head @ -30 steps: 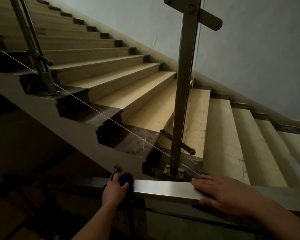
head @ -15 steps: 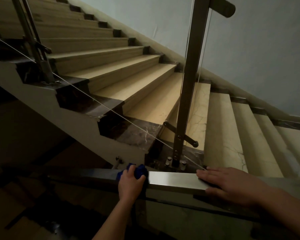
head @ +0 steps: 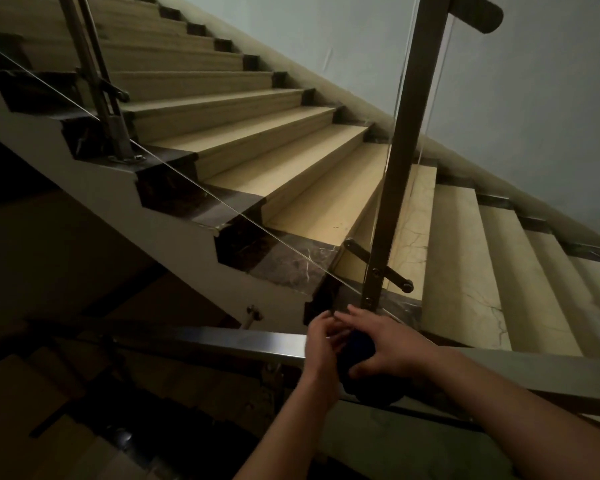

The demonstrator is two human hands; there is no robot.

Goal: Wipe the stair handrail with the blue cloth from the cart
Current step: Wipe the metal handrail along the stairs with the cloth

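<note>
Dim indoor stairwell of a building: beige veined marble steps (head: 465,258) edged in dark brown stone (head: 284,261), brushed steel square handrail (head: 222,341), upright steel baluster posts (head: 395,168) clamping clear glass panels (head: 153,140), plain pale painted wall (head: 534,98), lower flight below.

No text, label, brand, number or sign can be read anywhere here. The metal handrail (head: 222,341) carries no marking on its lit top face, and neither do the steel post (head: 395,188) rising just behind it, the marble steps (head: 465,265) beyond that post or the pale wall (head: 499,98) above them (the light is dim, so any fine print would be lost anyway). The blue cloth (head: 362,344), bunched on the handrail between both hands, shows no tag or logo.
</note>
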